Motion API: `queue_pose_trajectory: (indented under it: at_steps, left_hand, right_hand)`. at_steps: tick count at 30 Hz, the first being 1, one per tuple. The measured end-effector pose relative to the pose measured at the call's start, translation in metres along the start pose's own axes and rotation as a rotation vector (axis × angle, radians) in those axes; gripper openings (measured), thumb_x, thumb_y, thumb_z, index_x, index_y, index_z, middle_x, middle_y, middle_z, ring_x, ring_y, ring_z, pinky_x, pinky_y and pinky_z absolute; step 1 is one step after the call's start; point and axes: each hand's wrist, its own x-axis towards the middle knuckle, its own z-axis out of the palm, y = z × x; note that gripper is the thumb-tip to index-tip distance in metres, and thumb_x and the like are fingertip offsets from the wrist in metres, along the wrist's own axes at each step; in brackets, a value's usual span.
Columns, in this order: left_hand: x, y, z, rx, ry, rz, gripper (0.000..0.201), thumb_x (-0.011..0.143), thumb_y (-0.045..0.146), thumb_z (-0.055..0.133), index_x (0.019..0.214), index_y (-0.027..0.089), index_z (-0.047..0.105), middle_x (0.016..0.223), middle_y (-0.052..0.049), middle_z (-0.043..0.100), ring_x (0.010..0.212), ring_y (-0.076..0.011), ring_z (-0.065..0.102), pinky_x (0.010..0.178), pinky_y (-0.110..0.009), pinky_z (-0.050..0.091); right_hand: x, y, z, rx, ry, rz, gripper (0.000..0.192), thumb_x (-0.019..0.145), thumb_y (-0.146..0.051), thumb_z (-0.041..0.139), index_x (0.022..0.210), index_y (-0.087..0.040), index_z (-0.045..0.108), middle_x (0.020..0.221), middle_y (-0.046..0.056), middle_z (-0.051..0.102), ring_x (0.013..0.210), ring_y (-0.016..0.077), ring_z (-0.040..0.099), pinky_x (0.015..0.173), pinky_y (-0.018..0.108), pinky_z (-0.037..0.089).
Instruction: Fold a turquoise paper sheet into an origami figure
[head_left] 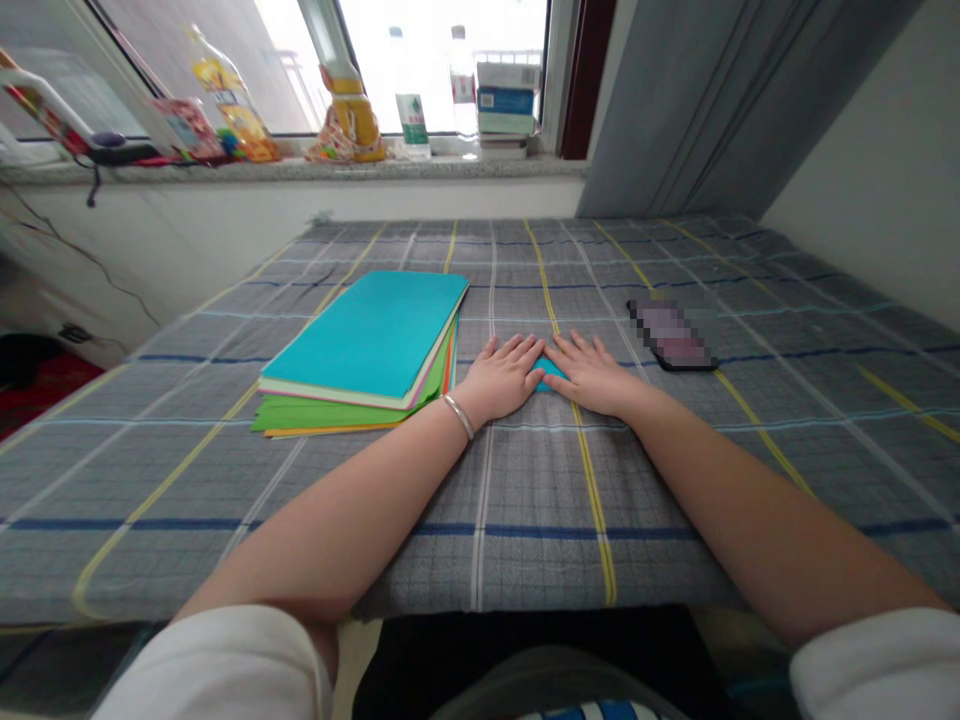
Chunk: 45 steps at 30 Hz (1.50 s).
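A small piece of blue paper lies on the plaid cloth, mostly covered by my hands. Flat on its left side rests my left hand, fingers stretched out, with a silver bangle on the wrist. My right hand lies flat over the right side, its fingers spread. The two hands meet at the fingertips, and the paper shows only between them. Its full shape is hidden. To the left of my left hand is a stack of coloured paper, a blue sheet on top and green, pink and orange edges below.
A phone with a blurred screen lies right of my right hand. The plaid cloth covers the whole surface. On the windowsill stand bottles, a white-and-green carton and stacked boxes. A grey curtain hangs at the right.
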Motion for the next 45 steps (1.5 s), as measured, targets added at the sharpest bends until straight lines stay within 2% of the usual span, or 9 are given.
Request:
queue_pose_trajectory:
  at_steps: [6, 11, 20, 28, 32, 35, 38, 41, 45]
  left_hand:
    - [-0.001, -0.002, 0.001, 0.011, -0.014, -0.009, 0.058, 0.102, 0.045, 0.021, 0.155, 0.022, 0.023, 0.161, -0.005, 0.023, 0.149, -0.0266, 0.019, 0.120, -0.054, 0.013]
    - [-0.006, -0.003, -0.008, 0.034, -0.097, -0.037, 0.060, 0.102, 0.045, 0.023, 0.156, 0.019, 0.020, 0.162, -0.007, 0.018, 0.150, -0.0290, 0.014, 0.120, -0.056, 0.012]
    - [-0.019, -0.011, -0.020, 0.071, -0.178, -0.047, 0.061, 0.101, 0.042, 0.026, 0.156, 0.017, 0.019, 0.162, -0.013, 0.015, 0.150, -0.0276, 0.014, 0.120, -0.055, 0.011]
    - [-0.026, -0.018, -0.024, 0.086, -0.243, -0.139, 0.060, 0.101, 0.038, 0.022, 0.156, 0.016, 0.018, 0.162, -0.010, 0.013, 0.151, -0.0300, 0.009, 0.119, -0.058, 0.006]
    - [-0.028, -0.024, -0.021, 0.119, -0.188, -0.169, 0.059, 0.101, 0.037, 0.022, 0.156, 0.016, 0.021, 0.162, -0.010, 0.018, 0.150, -0.0304, 0.013, 0.120, -0.056, 0.006]
    - [-0.027, -0.030, -0.015, 0.157, -0.121, -0.214, 0.057, 0.101, 0.036, 0.023, 0.155, 0.017, 0.026, 0.161, -0.006, 0.024, 0.148, -0.0354, 0.018, 0.118, -0.059, 0.007]
    - [-0.026, -0.034, -0.010, 0.166, -0.062, -0.241, 0.056, 0.100, 0.035, 0.024, 0.153, 0.017, 0.031, 0.159, -0.005, 0.029, 0.145, -0.0395, 0.026, 0.116, -0.063, 0.012]
    - [-0.025, -0.036, -0.008, 0.168, 0.036, -0.236, 0.052, 0.099, 0.029, 0.029, 0.148, 0.017, 0.041, 0.155, -0.007, 0.038, 0.139, -0.0393, 0.036, 0.115, -0.064, 0.014]
    - [-0.023, -0.041, -0.013, 0.149, 0.134, -0.259, 0.043, 0.097, 0.025, 0.033, 0.132, 0.023, 0.059, 0.141, -0.007, 0.056, 0.133, -0.0365, 0.045, 0.114, -0.067, 0.013]
  right_hand:
    - [0.002, 0.007, 0.003, -0.005, -0.040, -0.015, 0.071, 0.095, -0.057, 0.024, 0.157, -0.023, 0.020, 0.163, 0.009, 0.015, 0.149, 0.0333, 0.007, 0.118, 0.058, 0.008]
    - [-0.004, 0.013, -0.004, -0.010, -0.107, 0.022, 0.065, 0.097, -0.048, 0.023, 0.157, -0.024, 0.019, 0.164, 0.005, 0.012, 0.149, 0.0331, 0.004, 0.118, 0.058, 0.008]
    - [-0.008, 0.036, -0.001, -0.004, -0.106, 0.059, 0.069, 0.093, -0.049, 0.032, 0.157, -0.025, 0.021, 0.163, 0.005, 0.015, 0.149, 0.0330, 0.007, 0.118, 0.059, 0.010]
    - [-0.009, 0.044, -0.002, -0.068, -0.141, 0.098, 0.071, 0.095, -0.047, 0.024, 0.157, -0.012, 0.019, 0.163, 0.008, 0.011, 0.149, 0.0318, 0.008, 0.121, 0.049, 0.015]
    - [-0.009, 0.048, -0.002, -0.041, -0.133, 0.086, 0.071, 0.094, -0.044, 0.026, 0.156, -0.010, 0.021, 0.163, 0.009, 0.013, 0.149, 0.0325, 0.008, 0.120, 0.050, 0.019]
    - [-0.010, 0.051, -0.002, 0.012, -0.092, 0.065, 0.068, 0.093, -0.038, 0.030, 0.154, -0.009, 0.027, 0.162, 0.010, 0.019, 0.149, 0.0318, 0.013, 0.120, 0.049, 0.021]
    - [-0.010, 0.054, -0.004, 0.097, 0.008, 0.058, 0.059, 0.091, -0.026, 0.033, 0.147, -0.011, 0.043, 0.157, 0.010, 0.033, 0.146, 0.0270, 0.026, 0.120, 0.042, 0.023]
    - [-0.010, 0.055, -0.008, 0.223, 0.133, 0.106, 0.046, 0.091, -0.022, 0.037, 0.127, -0.015, 0.063, 0.146, 0.010, 0.052, 0.135, 0.0260, 0.047, 0.113, 0.041, 0.035]
    - [-0.012, 0.050, -0.014, 0.299, 0.234, 0.178, 0.034, 0.092, -0.030, 0.041, 0.105, -0.017, 0.070, 0.129, 0.012, 0.065, 0.119, 0.0299, 0.059, 0.100, 0.044, 0.045]
